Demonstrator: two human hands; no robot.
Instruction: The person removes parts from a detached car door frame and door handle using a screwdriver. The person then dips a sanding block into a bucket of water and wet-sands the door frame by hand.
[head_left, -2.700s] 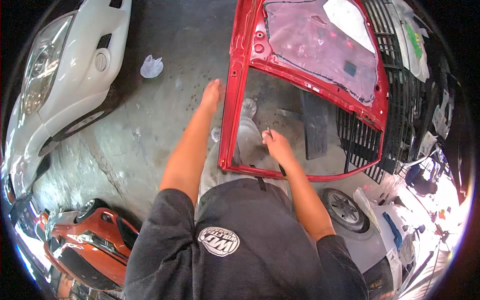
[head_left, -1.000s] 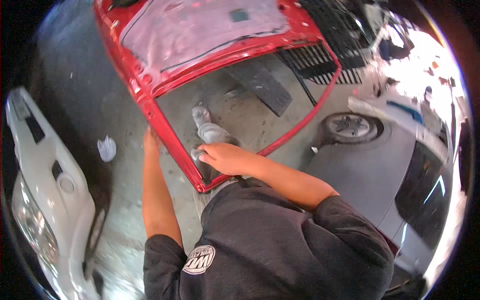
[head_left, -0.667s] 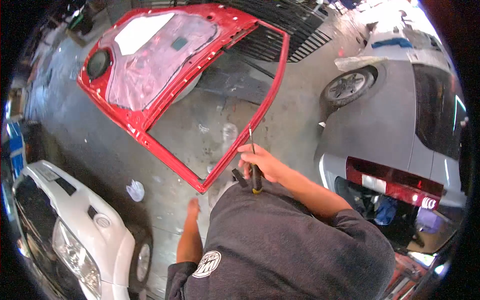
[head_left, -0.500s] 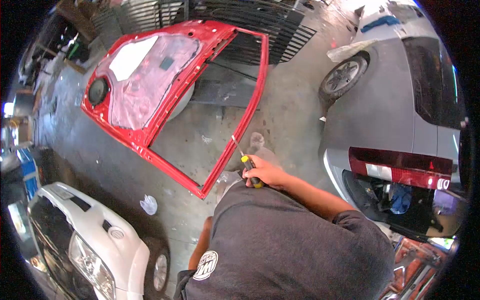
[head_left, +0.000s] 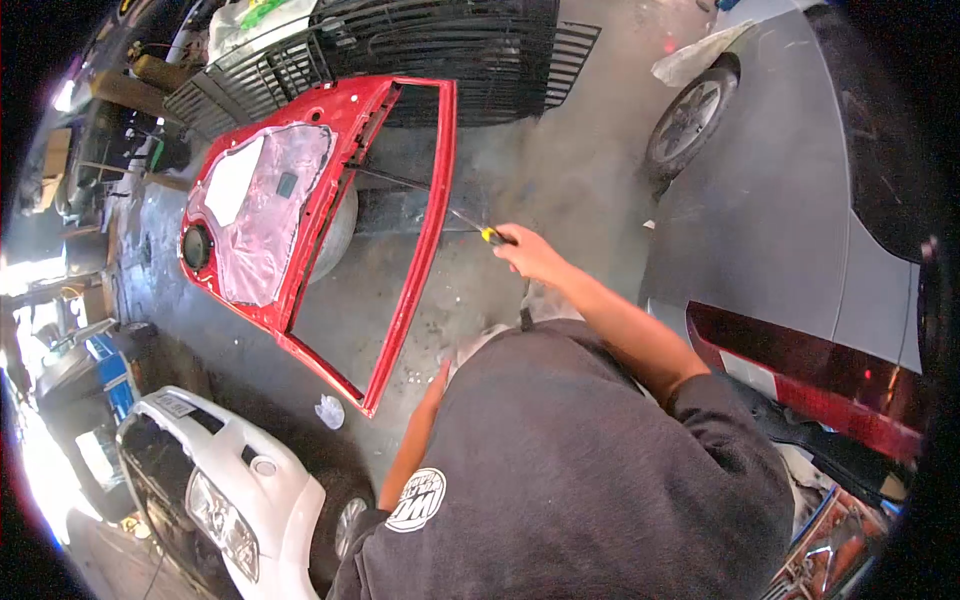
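My right hand point(head_left: 530, 254) is closed round the yellow-and-black handle of a screwdriver point(head_left: 494, 237). Its thin shaft points up and left, the tip close to the window frame of a red car door point(head_left: 411, 280); whether it touches I cannot tell. Clear plastic sheeting point(head_left: 262, 250) covers the door's inner panel, with a round black speaker point(head_left: 196, 246) at the lower left corner. My left hand point(head_left: 441, 378) hangs low near my body, beside the lower end of the window frame. Its fingers are too small and blurred to make out.
A grey car point(head_left: 760, 190) stands on the right, its red tail light point(head_left: 800, 365) near my elbow. At lower left is a white car front point(head_left: 235, 480). Black slatted metalwork point(head_left: 450, 60) lies behind the door. A crumpled plastic piece point(head_left: 329, 411) is on the floor.
My right hand has moved up and away from my body with the screwdriver, now along the upper part of the window frame. The view has shifted, and the door appears further left.
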